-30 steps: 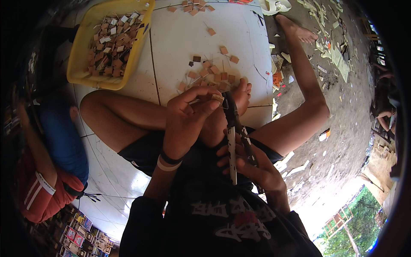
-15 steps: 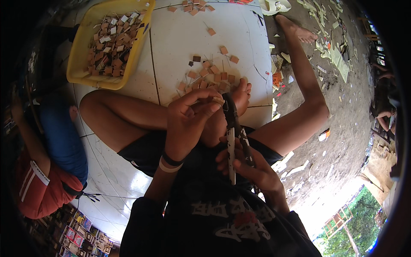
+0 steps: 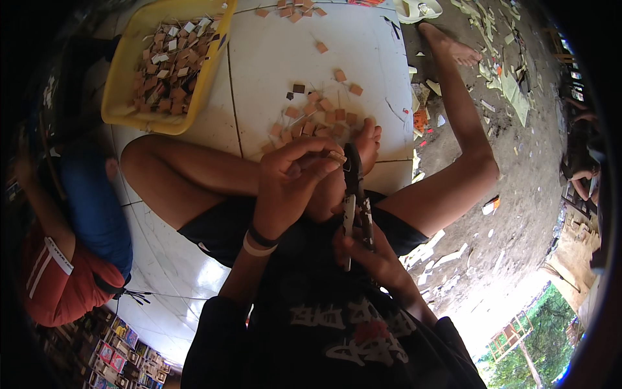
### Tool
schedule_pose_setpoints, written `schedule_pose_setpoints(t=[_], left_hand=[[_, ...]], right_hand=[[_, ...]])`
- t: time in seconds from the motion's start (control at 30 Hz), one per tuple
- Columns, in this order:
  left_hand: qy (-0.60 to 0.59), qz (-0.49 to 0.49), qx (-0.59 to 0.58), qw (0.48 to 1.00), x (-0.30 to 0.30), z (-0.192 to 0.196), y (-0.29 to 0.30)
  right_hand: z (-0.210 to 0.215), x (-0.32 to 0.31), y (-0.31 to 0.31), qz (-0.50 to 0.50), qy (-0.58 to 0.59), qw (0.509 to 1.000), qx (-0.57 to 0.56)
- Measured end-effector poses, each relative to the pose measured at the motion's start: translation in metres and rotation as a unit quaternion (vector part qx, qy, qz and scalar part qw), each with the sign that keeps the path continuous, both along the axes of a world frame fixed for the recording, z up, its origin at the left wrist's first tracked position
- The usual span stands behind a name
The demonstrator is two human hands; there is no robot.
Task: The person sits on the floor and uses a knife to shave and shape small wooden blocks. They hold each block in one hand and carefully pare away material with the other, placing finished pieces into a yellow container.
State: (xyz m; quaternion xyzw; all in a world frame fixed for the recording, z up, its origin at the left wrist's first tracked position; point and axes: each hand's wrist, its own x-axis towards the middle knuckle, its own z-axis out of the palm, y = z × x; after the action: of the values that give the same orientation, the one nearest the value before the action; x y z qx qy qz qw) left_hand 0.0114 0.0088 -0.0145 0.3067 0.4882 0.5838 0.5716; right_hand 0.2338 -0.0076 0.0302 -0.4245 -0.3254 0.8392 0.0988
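Observation:
My left hand pinches a small light-brown square piece between thumb and fingertips. Directly beside that piece is the dark head of a plier-like hand tool, its two long handles chipped black and white. My right hand is wrapped round those handles; its exact kind is unclear. Whether the tool's head touches the piece cannot be made out. Beyond my hands, a loose pile of small brown squares, several with thin pale stems, lies on white tiles next to my foot.
A yellow plastic bin full of similar squares stands at the far left. More squares lie at the tiles' far edge. Scraps litter the ground on the right. At the left sits another person in a red top.
Both hands have shifted slightly, my left hand a little to the right with the square piece. The tool's handles, spread apart before, now sit closer together in my right hand.

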Motion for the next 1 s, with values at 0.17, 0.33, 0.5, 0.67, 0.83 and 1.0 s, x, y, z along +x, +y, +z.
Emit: schedule_pose_setpoints(t=[0.17,0.33,0.5,0.67,0.83,1.0], left_hand=[[0.008,0.01,0.025,1.0,-0.003,-0.001,0.002],[0.013,0.006,0.043,0.999,-0.004,0.0,0.003],[0.018,0.005,0.034,0.999,-0.004,0.002,0.002],[0.021,0.006,0.036,0.999,-0.004,0.003,0.0],[0.028,0.007,0.036,0.999,-0.005,0.003,-0.001],[0.028,0.006,0.037,0.999,-0.005,0.004,0.0]], right_hand=[[0.005,0.004,0.005,-0.011,0.064,0.997,-0.052],[0.008,0.005,0.008,0.005,0.065,0.996,-0.062],[0.009,0.004,0.007,0.002,0.052,0.997,-0.062],[0.012,0.005,0.008,0.015,0.054,0.996,-0.063],[0.016,0.001,0.009,0.01,0.057,0.996,-0.065],[0.017,-0.001,0.008,-0.001,0.065,0.996,-0.055]])
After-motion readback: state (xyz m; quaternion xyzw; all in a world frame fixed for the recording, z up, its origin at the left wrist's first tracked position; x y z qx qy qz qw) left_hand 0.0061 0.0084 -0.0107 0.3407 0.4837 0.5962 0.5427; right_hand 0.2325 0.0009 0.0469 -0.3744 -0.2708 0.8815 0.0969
